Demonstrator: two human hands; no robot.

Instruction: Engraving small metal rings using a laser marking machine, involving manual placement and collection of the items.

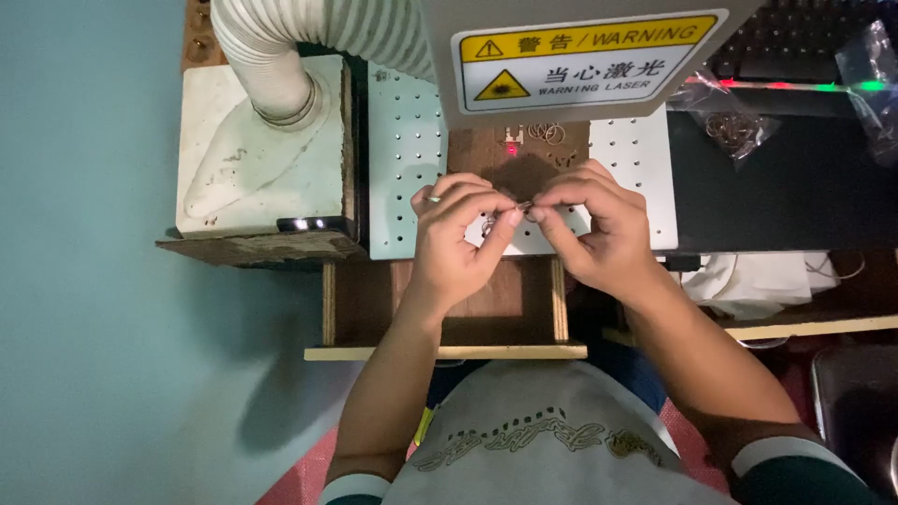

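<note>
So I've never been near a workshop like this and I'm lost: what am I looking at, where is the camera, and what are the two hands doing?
The camera sits on the person's head and looks straight down, so you see their own arms and lap. The left hand and right hand meet over a white plate full of small holes, which is the machine's work surface. Together the fingertips pinch a small metal piece; it is too small to tell exactly what it is. Just beyond, on a brown wooden block, lie a few thin wire rings and a red light dot. Above hangs the machine head with a yellow warning label. At left a ribbed white hose runs into a pale box. At right are clear plastic bags on a dark table.
</note>
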